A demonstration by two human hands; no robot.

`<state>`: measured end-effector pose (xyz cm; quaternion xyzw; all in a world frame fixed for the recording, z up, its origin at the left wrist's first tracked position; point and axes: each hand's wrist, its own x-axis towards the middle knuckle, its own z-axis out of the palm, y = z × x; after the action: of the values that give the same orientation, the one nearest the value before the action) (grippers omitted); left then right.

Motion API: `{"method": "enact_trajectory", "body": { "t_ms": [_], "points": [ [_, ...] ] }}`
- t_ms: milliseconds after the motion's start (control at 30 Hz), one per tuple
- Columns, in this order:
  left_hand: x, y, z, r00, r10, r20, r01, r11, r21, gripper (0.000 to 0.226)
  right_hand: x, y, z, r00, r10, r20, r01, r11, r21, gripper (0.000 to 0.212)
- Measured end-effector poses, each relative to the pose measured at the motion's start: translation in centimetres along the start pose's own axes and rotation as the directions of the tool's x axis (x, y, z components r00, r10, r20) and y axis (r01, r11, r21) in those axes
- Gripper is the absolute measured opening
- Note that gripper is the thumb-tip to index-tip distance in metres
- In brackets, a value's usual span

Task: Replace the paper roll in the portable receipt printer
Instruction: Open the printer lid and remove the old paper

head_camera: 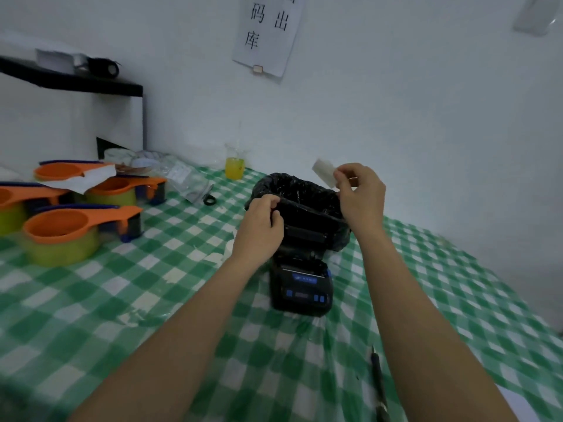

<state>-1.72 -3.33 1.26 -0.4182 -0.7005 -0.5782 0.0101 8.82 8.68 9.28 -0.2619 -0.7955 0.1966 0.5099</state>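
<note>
A black portable receipt printer with blue buttons sits on the green checked tablecloth, its lid raised toward the back. My left hand grips the left edge of that lid. My right hand pinches a small white paper roll in its fingertips, held above a small bin lined with a black bag just behind the printer. A white roll and paper scraps lie left of the printer, partly hidden by my left forearm.
Several orange tape dispensers with yellow-green tape stand at the left. A cup of yellow liquid is by the wall. A black ring and clear packets lie mid-table. A dark pen lies near the front right edge.
</note>
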Motion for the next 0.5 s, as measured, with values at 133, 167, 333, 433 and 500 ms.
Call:
{"method": "enact_trajectory", "body": {
  "t_ms": [133,167,333,433,500],
  "points": [
    [1.8,-0.2,-0.9,1.0,0.0,0.029,-0.002,0.995,0.099,0.034,2.2,0.9,2.6,0.993,0.066,0.099,-0.05,0.987,-0.153,0.018],
    [2.2,-0.4,-1.1,0.999,-0.013,0.034,0.008,0.992,0.128,0.033,2.5,1.5,3.2,0.979,0.109,0.173,-0.068,0.972,-0.224,0.021],
    [2.1,-2.1,-2.1,0.994,-0.058,0.093,0.034,0.97,0.239,0.033,1.2,1.9,3.8,0.872,0.173,0.457,-0.03,0.952,-0.304,0.035],
    [1.0,-3.5,-3.1,0.977,-0.101,0.19,0.031,0.94,0.34,0.042,-1.8,0.7,3.3,0.917,-0.006,0.398,0.07,0.987,-0.147,0.025],
    [0.3,-4.4,-3.6,0.94,-0.19,0.283,0.055,0.904,0.424,0.057,-4.0,0.4,2.8,0.896,-0.093,0.433,0.163,0.978,-0.127,0.021]
  ]
}}
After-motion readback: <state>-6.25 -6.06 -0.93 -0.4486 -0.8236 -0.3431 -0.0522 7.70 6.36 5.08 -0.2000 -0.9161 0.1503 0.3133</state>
